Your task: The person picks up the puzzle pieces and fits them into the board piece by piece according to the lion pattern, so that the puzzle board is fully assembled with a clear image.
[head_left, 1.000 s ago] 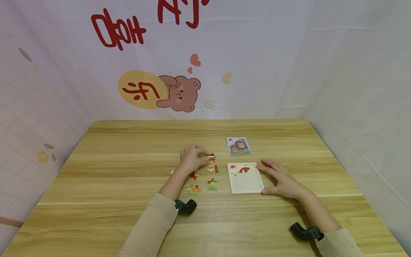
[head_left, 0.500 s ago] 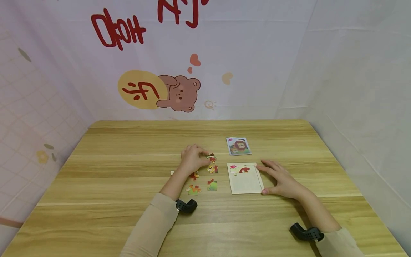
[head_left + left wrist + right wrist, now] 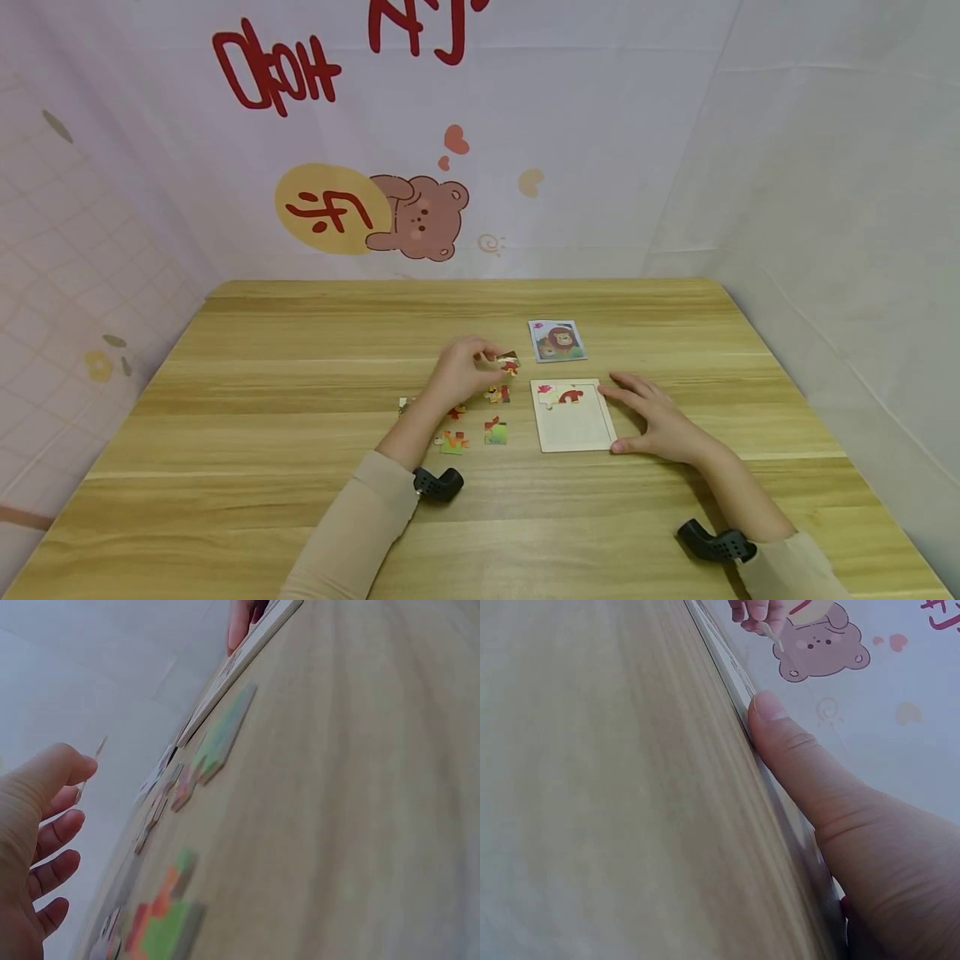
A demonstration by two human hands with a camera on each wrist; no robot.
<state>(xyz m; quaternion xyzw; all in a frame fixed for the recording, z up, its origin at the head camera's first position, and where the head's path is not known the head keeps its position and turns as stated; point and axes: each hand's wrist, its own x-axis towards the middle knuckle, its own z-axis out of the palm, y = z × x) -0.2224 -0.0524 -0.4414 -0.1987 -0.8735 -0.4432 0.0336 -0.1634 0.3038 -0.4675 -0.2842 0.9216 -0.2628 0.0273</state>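
My left hand pinches a puzzle piece between thumb and fingers. The left wrist view shows that piece edge-on and thin, lifted off the table, with the other fingers loosely bent. On the right, my right hand rests along the right side of a pale puzzle tray, its thumb at the lower corner and a fingertip at the upper one. Joined pieces with a pink flower and red mane fill the tray's top left. In the right wrist view the thumb touches the tray's edge.
Several loose pieces lie left of the tray: a yellow and red one, a green one, an orange and green one, and others partly behind my left arm. A lion picture card lies beyond the tray.
My left hand has lifted the pinched puzzle piece and moved slightly right with it, toward the tray. A loose piece at the far left shows more. My right hand and the tray have stayed put.
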